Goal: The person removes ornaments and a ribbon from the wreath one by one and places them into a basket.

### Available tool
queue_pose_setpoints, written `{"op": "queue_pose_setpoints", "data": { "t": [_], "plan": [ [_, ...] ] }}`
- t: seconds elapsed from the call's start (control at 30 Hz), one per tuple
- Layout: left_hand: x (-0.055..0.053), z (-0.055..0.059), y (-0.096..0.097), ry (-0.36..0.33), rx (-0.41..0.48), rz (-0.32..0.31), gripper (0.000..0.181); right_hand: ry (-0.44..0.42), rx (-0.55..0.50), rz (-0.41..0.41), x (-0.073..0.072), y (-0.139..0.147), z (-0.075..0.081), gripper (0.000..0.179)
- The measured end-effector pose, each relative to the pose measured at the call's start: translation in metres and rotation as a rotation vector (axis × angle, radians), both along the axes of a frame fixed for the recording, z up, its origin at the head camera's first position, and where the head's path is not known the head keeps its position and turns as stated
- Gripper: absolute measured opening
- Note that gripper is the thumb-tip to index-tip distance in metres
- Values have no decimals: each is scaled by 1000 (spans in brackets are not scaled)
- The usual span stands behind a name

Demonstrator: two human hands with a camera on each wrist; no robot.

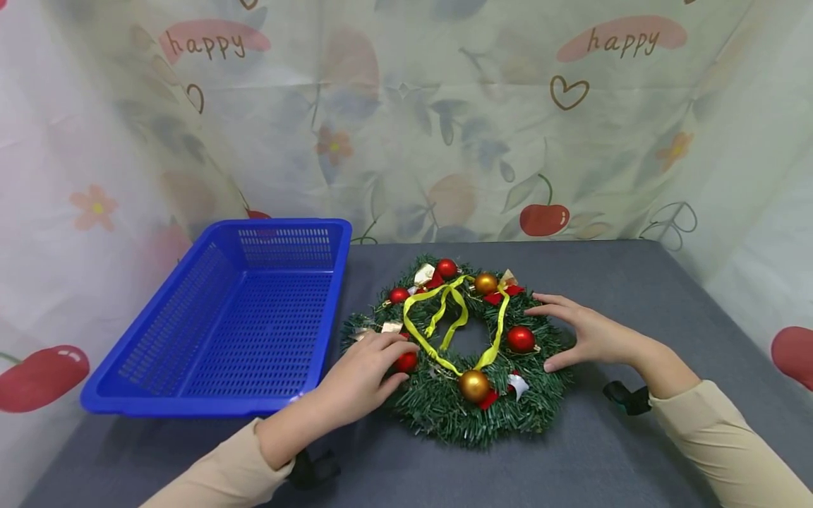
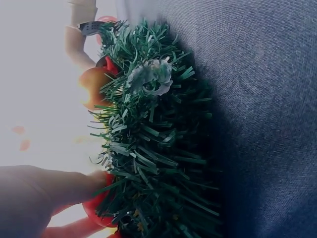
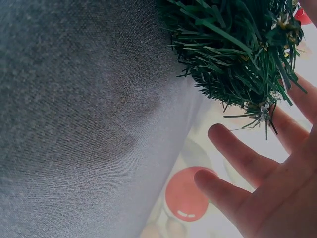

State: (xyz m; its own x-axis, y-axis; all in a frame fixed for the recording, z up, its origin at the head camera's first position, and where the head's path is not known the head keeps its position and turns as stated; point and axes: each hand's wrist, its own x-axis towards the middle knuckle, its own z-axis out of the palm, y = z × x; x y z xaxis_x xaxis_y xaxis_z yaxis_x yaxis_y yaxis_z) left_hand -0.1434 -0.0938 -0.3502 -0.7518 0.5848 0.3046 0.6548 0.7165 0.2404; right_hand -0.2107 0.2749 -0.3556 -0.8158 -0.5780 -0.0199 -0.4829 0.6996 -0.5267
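A green tinsel wreath (image 1: 473,427) lies on the grey tabletop, decorated with red and gold baubles, small bows and a long yellow ribbon (image 1: 413,317). At its left side my left hand (image 1: 362,370) holds a red bauble (image 1: 406,362) between thumb and fingers. The left wrist view shows the thumb (image 2: 69,186) against that red bauble (image 2: 96,207), beside the green strands. My right hand (image 1: 587,335) is at the wreath's right edge, fingers spread and thumb apart. In the right wrist view, some fingers of the right hand (image 3: 277,183) reach behind the strands; contact is unclear.
A blue perforated plastic basket (image 1: 216,406) stands left of the wreath, close to my left forearm. Behind the table hangs a patterned curtain (image 1: 406,141) with cherries and "happy" lettering. Bare grey tabletop (image 1: 635,296) shows right of the wreath.
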Motion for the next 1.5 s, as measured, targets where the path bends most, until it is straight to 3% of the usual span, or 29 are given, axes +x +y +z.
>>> {"op": "queue_pose_setpoints", "data": {
  "t": [0.53, 1.5],
  "plan": [
    [1, 1, -2, 92, -17, 6, 32, -10, 14, -7, 0, -1, 1, 79],
    [7, 26, -23, 95, 4, 50, 33, -9, 11, -12, 0, 0, -1, 79]
  ]
}}
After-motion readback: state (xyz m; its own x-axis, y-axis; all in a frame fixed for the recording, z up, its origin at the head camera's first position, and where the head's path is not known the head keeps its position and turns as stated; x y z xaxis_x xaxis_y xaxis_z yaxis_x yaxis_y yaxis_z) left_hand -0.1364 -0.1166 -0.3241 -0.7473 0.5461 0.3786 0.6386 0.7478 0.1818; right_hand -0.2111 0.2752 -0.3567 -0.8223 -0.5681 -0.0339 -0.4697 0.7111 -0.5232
